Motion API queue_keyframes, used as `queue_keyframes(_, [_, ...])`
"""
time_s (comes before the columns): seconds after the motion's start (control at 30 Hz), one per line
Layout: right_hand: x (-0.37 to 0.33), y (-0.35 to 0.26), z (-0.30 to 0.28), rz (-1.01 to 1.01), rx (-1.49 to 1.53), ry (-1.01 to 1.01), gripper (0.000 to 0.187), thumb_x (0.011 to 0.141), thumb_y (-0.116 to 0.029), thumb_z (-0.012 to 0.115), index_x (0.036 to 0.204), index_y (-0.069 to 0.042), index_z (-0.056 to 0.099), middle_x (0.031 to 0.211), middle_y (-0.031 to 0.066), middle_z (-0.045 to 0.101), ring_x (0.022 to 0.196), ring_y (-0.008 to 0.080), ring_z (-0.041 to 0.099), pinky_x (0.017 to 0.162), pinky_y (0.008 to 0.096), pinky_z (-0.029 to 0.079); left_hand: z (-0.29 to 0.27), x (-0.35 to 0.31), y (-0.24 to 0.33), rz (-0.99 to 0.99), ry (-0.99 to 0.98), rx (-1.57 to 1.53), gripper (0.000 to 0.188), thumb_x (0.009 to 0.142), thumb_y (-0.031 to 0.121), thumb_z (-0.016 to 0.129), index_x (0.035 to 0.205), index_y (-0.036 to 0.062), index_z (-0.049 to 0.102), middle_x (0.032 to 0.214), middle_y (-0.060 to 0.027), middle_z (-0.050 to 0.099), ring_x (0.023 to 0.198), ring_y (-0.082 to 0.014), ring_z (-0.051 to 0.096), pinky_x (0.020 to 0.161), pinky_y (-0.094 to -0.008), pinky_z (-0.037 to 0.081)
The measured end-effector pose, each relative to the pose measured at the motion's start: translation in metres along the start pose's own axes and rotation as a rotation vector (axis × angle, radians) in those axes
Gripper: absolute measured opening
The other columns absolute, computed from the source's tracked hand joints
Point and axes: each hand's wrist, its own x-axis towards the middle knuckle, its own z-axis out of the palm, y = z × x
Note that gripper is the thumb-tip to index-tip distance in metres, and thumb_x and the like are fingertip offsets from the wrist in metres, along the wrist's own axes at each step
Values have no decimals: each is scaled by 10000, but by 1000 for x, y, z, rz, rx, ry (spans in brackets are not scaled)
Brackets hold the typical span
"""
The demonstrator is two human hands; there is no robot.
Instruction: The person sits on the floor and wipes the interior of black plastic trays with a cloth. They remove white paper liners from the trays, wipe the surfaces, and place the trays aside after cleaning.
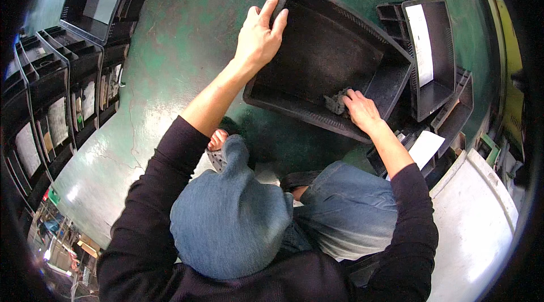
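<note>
A large black plastic crate (326, 47) is tilted in front of me, its open side facing me and a little dust on its inner bottom. My left hand (262, 34) grips the crate's upper left rim, fingers curled over the edge. Inside the crate, near its lower right wall, my right hand (361, 110) is closed on a crumpled dark grey rag (336, 102). The rag presses against the crate's inside. The fingertips of my right hand are partly hidden in the cloth.
Stacked black crates (51, 83) stand on the left. More black crates (433, 47), some holding white sheets (420, 47), are at the right. A white panel (473, 222) lies at lower right. The floor (187, 30) is green and worn.
</note>
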Motion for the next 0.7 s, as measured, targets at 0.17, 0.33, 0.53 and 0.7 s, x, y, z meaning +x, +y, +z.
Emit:
queue_keyframes(0.17, [89,-80,2,-143,116,186,363,839,-52,456,1196,-41,520,1345,216,427,1248,361,420,1010,415,410,5,-2,5,-22,55,3,498,921,372,498,1398,322,364,973,-221,493,893,-395,576,834,-452,473])
queue_keyframes(0.33, [141,-122,-43,-542,157,647,250,874,-115,431,1063,-39,577,1191,183,536,1067,352,520,909,427,450,0,5,5,69,97,75,502,919,362,501,1400,310,365,952,-230,506,888,-395,578,824,-449,474])
queue_keyframes(0.53, [95,28,-45,281,-317,899,161,826,-115,501,920,-72,624,940,162,629,784,309,626,721,396,511,-2,7,8,23,29,73,492,929,335,499,1402,296,368,977,-227,540,935,-386,570,857,-443,453])
queue_keyframes(0.7, [66,47,-53,390,-432,318,171,802,-143,522,909,-99,648,900,90,640,898,216,618,778,384,477,0,7,14,27,16,72,477,937,322,494,1398,290,373,993,-225,548,960,-386,564,876,-448,446])
